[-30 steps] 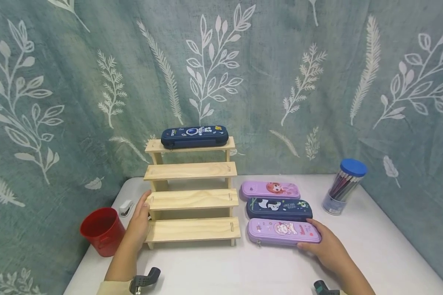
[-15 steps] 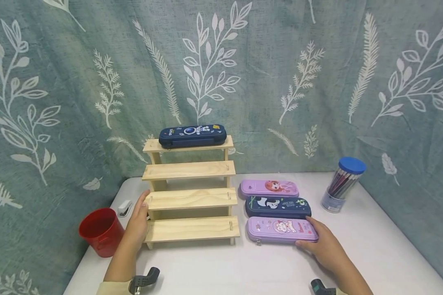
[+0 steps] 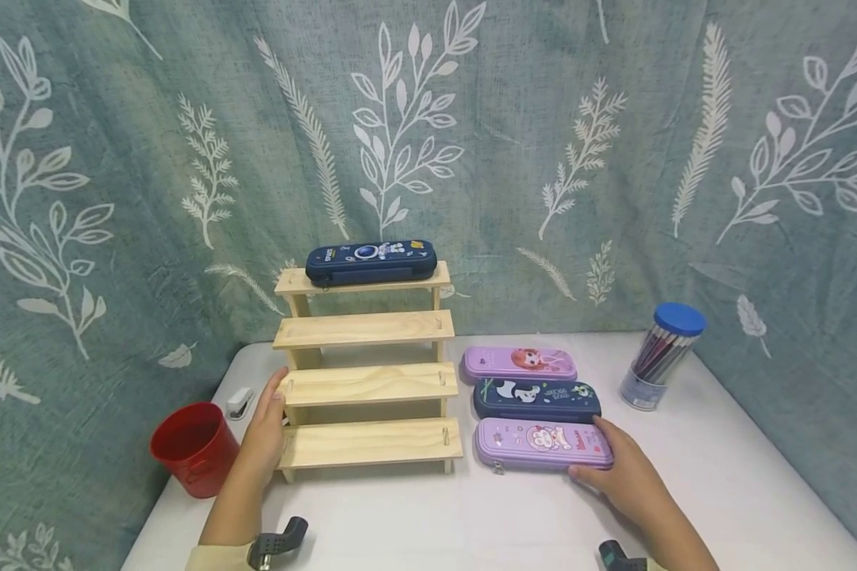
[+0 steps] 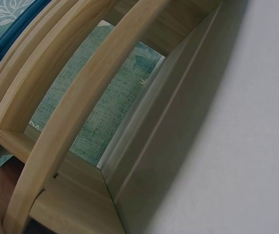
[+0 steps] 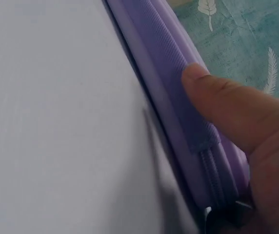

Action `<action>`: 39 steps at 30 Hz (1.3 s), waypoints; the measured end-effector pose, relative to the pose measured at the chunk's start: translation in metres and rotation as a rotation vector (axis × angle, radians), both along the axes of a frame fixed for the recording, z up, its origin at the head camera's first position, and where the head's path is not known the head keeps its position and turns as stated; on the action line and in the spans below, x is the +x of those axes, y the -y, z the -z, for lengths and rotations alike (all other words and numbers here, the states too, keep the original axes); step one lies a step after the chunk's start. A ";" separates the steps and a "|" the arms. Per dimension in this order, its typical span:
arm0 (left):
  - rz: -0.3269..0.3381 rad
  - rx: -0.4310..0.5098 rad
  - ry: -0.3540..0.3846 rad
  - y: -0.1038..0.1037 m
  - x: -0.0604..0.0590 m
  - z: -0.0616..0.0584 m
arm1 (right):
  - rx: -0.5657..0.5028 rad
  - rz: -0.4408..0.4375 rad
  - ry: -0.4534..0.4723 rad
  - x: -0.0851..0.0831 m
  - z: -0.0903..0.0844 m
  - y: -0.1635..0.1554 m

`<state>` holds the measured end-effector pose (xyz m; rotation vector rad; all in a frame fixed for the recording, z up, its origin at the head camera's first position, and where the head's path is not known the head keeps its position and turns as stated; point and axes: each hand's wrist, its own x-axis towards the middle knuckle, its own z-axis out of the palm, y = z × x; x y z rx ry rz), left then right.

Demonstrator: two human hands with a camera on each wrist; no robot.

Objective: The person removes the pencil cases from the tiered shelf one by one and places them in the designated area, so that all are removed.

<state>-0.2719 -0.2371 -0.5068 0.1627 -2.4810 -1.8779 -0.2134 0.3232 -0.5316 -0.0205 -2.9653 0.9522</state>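
My right hand (image 3: 624, 468) grips the right end of a lilac pencil case (image 3: 536, 442) with a cartoon figure on its lid. The thumb presses its zipped front side in the right wrist view, and a finger reaches over the far corner. Behind this case lie a navy panda pencil case (image 3: 521, 399) and another lilac one with a red-haired girl (image 3: 496, 362). My left hand (image 3: 263, 436) rests against the left side of a four-step wooden rack (image 3: 367, 442), fingers extended along it. A navy space pencil case (image 3: 371, 263) sits on the rack's top step.
A red bucket (image 3: 198, 456) stands left of my left forearm, with a small white stapler (image 3: 240, 403) behind it. At the right back, a clear tub of pencils (image 3: 657, 361) has a blue lid. Patterned cloth (image 3: 471, 198) hangs behind the white table (image 3: 428, 515).
The head view has shifted slightly, moving everything a little up and left in the picture. Both hands keep their places on the rack and the lilac pencil case.
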 end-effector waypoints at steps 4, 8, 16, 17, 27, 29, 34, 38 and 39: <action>-0.003 0.002 0.009 0.000 -0.001 -0.001 | 0.025 0.037 -0.047 0.002 -0.016 0.009; -0.002 0.006 0.010 -0.001 0.000 -0.001 | 0.040 0.028 -0.123 0.000 -0.040 0.026; -0.010 0.018 0.016 -0.001 0.004 -0.001 | 0.070 -0.117 -0.167 -0.025 -0.082 0.065; -0.009 0.017 0.017 0.000 0.004 0.000 | 0.073 -0.138 -0.161 -0.029 -0.086 0.069; 0.008 0.016 0.002 -0.001 0.000 -0.001 | 0.149 -0.343 -0.211 -0.077 -0.124 0.115; 0.015 0.018 -0.003 -0.001 -0.002 -0.001 | 0.175 -0.370 -0.232 -0.087 -0.133 0.124; 0.015 0.018 -0.014 -0.001 -0.003 -0.002 | 0.239 -0.419 -0.272 -0.111 -0.155 0.148; 0.006 0.019 0.000 0.000 -0.001 -0.002 | 0.241 -0.434 -0.296 -0.138 -0.169 0.165; 0.005 0.021 0.000 0.000 -0.001 -0.002 | 0.235 -0.427 -0.299 -0.144 -0.172 0.170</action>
